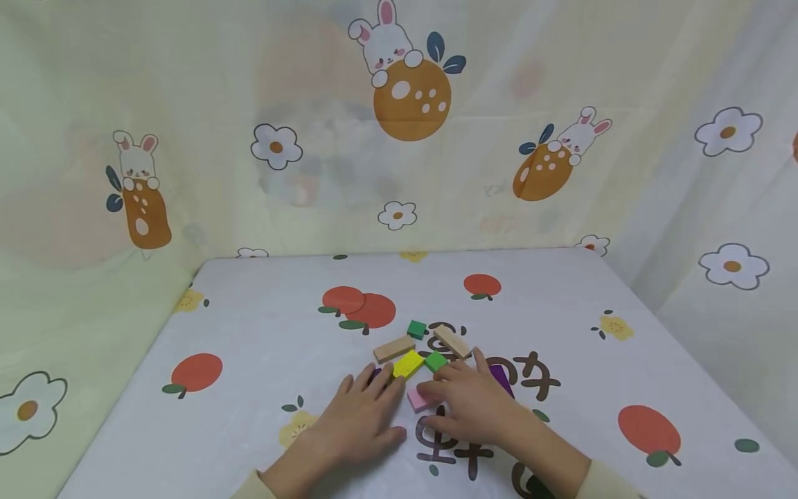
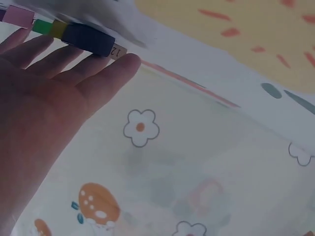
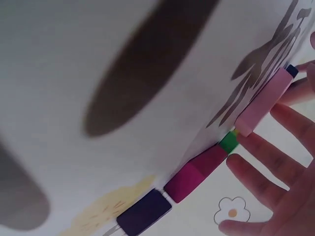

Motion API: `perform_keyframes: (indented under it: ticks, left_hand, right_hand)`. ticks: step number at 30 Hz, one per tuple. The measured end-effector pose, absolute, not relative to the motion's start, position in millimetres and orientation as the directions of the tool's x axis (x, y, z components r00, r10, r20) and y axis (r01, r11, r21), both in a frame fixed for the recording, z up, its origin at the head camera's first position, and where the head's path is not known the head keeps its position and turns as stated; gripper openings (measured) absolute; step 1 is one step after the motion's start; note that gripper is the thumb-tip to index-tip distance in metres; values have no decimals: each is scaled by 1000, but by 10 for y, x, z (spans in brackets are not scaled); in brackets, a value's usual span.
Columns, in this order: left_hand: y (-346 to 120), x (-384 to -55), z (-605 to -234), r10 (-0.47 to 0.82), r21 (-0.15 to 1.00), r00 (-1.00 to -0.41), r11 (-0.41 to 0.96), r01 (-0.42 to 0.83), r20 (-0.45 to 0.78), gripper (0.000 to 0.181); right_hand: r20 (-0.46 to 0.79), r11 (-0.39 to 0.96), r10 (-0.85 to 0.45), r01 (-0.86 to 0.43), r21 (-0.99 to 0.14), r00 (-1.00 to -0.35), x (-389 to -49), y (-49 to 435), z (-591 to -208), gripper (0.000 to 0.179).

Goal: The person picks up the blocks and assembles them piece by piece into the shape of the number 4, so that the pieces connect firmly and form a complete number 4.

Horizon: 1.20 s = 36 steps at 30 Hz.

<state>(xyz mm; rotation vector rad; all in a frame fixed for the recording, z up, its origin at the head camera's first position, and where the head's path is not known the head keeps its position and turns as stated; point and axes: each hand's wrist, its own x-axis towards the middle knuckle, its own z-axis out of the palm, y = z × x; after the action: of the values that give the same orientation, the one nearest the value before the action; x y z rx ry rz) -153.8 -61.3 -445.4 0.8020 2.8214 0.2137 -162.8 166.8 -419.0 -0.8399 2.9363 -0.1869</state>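
My left hand lies palm down, fingers stretched forward over a dark purple block and up to a yellow block. In the left wrist view its fingertips line up along a dark block and a wooden end marked 12. My right hand is spread low over the blocks, fingers extended, partly covering a pink block. A green block lies just ahead of its fingers. The right wrist view shows a magenta block that this hand hides from the head view.
Two plain wooden blocks, left and right, and another green block lie farther back. A purple block sits right of my right hand. The white printed tablecloth meets a hanging curtain behind.
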Motion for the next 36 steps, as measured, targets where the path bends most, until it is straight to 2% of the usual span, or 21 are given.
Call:
perform_keyframes:
  ticks: [7,18,25,36]
  left_hand:
    - [-604,-1546,-4439,537,202,-830,838,506,-148,78]
    - [-605,-1549,-4431,534,193,-834,841,506,-141,79]
    - [-606,-1534,-4429,534,191,-834,841,507,-138,79]
    - [-599,-1539,-4453,532,173,-839,843,510,-116,79]
  right_hand:
    - [-35,850,-520,-513,-118,-854,-1651,1572,-4174,39]
    - [-13,839,-540,-536,-90,-842,-1682,1472,-4210,33]
    - [-39,858,-510,-506,-87,-859,-1697,1428,-4226,33]
    - [-13,864,-503,-502,-41,-864,-1722,1414,-4266,27]
